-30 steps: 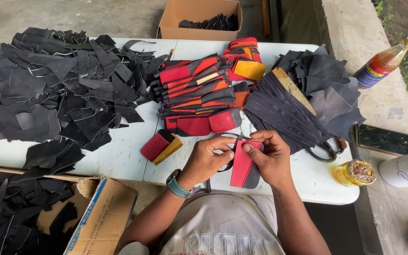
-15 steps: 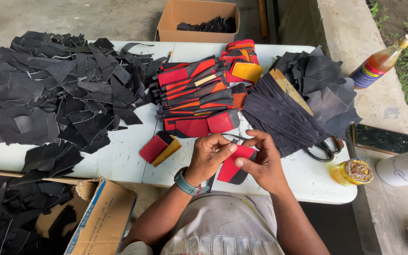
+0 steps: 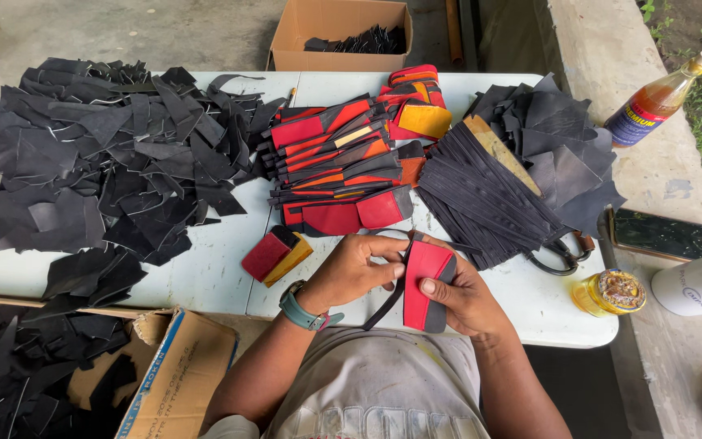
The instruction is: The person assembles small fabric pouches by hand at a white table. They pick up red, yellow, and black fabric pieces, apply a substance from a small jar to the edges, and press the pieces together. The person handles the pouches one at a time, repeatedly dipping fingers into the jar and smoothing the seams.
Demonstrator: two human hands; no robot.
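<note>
- Red leather, backed in black, is what you hold: the red piece (image 3: pixel 426 280) stands upright between your two hands, just above the near edge of the white counter (image 3: pixel 205 280).
- Your right hand (image 3: pixel 461 297) is closed around the piece from behind, thumb pressed across its red face.
- Your left hand (image 3: pixel 351 268) pinches its upper left edge, where a thin black strap (image 3: pixel 383 305) hangs down from it toward your lap.
- The step in hand looks like fitting or pressing the strap onto the piece; the next move likely calls for a steady right grip while the left fingers work along the edge.
- Just left of your left hand lies a small red and yellow block (image 3: pixel 276 254).
- Beyond your hands sits the stack of red, orange and black cut pieces (image 3: pixel 343 158); further left spreads a big heap of black offcuts (image 3: pixel 99 167).
- Beyond your right hand lies a fan of black strips (image 3: pixel 481 191), with scissors (image 3: pixel 558 254) at its near end.
- Containers: a small open jar (image 3: pixel 609 293) to the right holds a brownish paste, probably glue; an amber bottle (image 3: pixel 656 102) stands far right.
- The cardboard box (image 3: pixel 343 28) past the counter holds dark pieces; the box (image 3: pixel 164 382) below your left elbow holds black scraps.
</note>
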